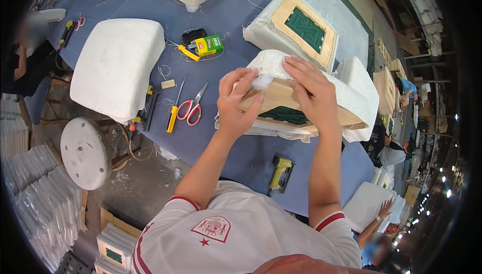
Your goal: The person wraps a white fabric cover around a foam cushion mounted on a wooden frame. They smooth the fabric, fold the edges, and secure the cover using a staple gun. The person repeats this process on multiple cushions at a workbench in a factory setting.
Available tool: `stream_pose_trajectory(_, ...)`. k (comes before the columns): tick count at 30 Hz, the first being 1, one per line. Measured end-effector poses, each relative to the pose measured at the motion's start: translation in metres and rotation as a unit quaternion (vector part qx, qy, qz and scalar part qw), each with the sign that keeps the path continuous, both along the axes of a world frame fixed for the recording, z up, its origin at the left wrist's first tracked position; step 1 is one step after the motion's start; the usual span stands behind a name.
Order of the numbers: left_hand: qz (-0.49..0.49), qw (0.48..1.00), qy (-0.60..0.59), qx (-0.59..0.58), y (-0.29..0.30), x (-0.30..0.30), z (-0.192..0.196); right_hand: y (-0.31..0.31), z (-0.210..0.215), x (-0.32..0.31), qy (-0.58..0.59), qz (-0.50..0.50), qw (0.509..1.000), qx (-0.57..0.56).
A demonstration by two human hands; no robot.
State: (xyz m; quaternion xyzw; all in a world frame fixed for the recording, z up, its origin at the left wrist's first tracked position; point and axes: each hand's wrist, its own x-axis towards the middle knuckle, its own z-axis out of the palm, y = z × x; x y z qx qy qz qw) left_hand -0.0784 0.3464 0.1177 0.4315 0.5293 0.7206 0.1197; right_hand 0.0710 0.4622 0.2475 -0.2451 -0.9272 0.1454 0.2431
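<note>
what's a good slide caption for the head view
Left hand and right hand at a wood-based cushion, white tuft between them, scissors and screwdriver nearby.

Printed lettering and figures are showing on a small green-and-yellow box [209,45] that is lying on the blue counter [246,158], while a red crest [212,228] above a red star [204,242] is bearing marks too fine to read on the white shirt [271,224].

A white-upholstered seat [287,94] tilts over the blue table [236,166], wooden frame [273,97] and green webbing [284,115] exposed, fluff [262,82] at one edge
</note>
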Motion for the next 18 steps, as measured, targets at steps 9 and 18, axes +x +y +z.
stream_pose_trajectory(9, -0.061, 0.992, 0.110, -0.003, 0.026, -0.047, 0.009, 0.017, -0.017, -0.033, 0.044, -0.136, 0.990, -0.005)
stream_pose_trajectory(18, -0.078, 0.971, 0.218, 0.065, -0.008, -0.036, 0.020, -0.002, -0.024, -0.028, 0.084, -0.126, 0.988, 0.043)
